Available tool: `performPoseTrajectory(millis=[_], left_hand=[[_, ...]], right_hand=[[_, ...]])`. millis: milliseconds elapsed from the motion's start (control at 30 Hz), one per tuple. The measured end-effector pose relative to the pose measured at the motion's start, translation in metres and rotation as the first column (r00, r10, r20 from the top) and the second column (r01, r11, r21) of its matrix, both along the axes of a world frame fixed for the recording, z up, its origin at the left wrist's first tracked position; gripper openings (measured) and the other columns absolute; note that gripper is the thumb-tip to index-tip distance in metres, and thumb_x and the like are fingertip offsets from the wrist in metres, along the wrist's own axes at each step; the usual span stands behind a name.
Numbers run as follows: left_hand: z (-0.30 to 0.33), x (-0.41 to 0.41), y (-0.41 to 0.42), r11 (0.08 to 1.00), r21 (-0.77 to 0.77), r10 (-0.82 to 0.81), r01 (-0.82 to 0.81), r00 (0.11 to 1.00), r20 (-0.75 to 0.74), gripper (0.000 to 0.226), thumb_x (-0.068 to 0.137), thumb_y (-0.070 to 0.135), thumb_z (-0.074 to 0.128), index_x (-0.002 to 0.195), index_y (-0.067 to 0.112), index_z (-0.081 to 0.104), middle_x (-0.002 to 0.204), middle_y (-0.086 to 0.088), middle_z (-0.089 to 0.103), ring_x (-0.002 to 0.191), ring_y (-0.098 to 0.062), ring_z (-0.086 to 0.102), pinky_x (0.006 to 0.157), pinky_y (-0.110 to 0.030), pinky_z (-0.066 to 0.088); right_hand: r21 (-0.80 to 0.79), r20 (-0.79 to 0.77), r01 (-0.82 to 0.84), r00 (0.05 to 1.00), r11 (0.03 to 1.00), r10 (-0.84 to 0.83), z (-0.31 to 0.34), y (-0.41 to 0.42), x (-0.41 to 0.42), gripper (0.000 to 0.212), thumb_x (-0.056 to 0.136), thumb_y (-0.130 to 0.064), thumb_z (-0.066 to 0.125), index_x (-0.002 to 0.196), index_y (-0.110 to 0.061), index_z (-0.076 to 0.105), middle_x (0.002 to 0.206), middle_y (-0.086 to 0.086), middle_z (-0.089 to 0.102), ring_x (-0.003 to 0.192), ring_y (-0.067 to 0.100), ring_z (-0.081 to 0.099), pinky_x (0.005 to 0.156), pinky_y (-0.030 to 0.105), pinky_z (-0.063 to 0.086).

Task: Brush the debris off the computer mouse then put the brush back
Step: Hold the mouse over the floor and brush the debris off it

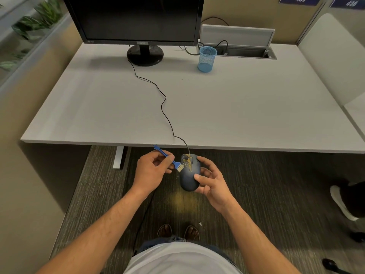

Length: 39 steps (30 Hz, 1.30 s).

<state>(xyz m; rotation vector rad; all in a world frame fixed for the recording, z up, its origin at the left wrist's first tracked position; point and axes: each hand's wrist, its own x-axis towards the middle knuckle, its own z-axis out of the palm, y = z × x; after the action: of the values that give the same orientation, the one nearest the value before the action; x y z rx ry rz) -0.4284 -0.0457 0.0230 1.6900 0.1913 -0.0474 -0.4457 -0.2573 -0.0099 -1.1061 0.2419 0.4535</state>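
A dark blue wired computer mouse (pixel 188 179) is held in the air in front of the desk edge, gripped from the right side by my right hand (pixel 212 182). Yellowish debris (pixel 187 160) covers its front buttons near the wheel. My left hand (pixel 152 171) pinches a small blue brush (pixel 170 160) by its handle, and the white bristles touch the mouse's left front edge. A few crumbs hang just below the bristles.
The mouse cable (pixel 164 103) runs across the grey desk (pixel 256 107) to the black monitor (pixel 136 20). A blue mesh pen cup (pixel 206 59) stands at the back beside an open cable tray (pixel 243 52). Yellow debris lies on the carpet (pixel 179 200). Another person's shoe (pixel 341 202) is at right.
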Motion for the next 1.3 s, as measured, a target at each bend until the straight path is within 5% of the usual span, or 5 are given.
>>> performPoseTrajectory(millis=[467,867,1100,1300], left_hand=[[-0.001,0.000,-0.001,0.998,-0.053,0.017,-0.017,1.000,-0.004,0.006,0.091,0.022,0.071,0.096,0.024,0.072,0.088,0.002,0.076,0.081,-0.016,0.075,0.064,-0.024,0.060],[0.000,0.004,0.002,0.997,0.014,0.076,-0.076,0.997,0.030,0.002,0.091,0.022,0.071,0.093,0.022,0.072,0.083,0.004,0.076,0.077,-0.015,0.074,0.064,-0.022,0.060],[0.007,-0.004,-0.007,0.992,-0.071,-0.103,0.104,0.994,0.021,0.007,0.090,0.019,0.071,0.096,0.020,0.073,0.089,-0.001,0.077,0.082,-0.019,0.075,0.064,-0.027,0.061],[0.000,-0.002,-0.004,1.000,0.010,-0.011,0.011,1.000,-0.002,0.005,0.091,0.019,0.070,0.095,0.020,0.073,0.085,0.003,0.076,0.079,-0.015,0.075,0.062,-0.025,0.060]], right_hand=[[-0.060,0.047,-0.082,0.995,0.995,0.085,-0.001,0.001,-0.002,0.079,0.068,-0.001,0.082,0.137,-0.029,0.057,0.138,0.013,0.056,0.119,0.036,0.065,0.096,0.060,0.055],[-0.053,0.051,-0.078,0.995,0.996,0.081,-0.004,0.002,-0.006,0.075,0.068,-0.001,0.083,0.133,-0.033,0.061,0.139,0.014,0.055,0.118,0.035,0.066,0.092,0.054,0.058],[-0.040,0.063,-0.085,0.994,0.996,0.087,-0.007,0.003,-0.007,0.075,0.071,-0.001,0.081,0.136,-0.031,0.058,0.139,0.013,0.056,0.119,0.034,0.066,0.090,0.051,0.059],[-0.072,0.065,-0.091,0.993,0.993,0.096,-0.006,0.001,-0.008,0.075,0.070,-0.003,0.083,0.134,-0.034,0.060,0.139,0.012,0.055,0.117,0.031,0.067,0.086,0.047,0.060]])
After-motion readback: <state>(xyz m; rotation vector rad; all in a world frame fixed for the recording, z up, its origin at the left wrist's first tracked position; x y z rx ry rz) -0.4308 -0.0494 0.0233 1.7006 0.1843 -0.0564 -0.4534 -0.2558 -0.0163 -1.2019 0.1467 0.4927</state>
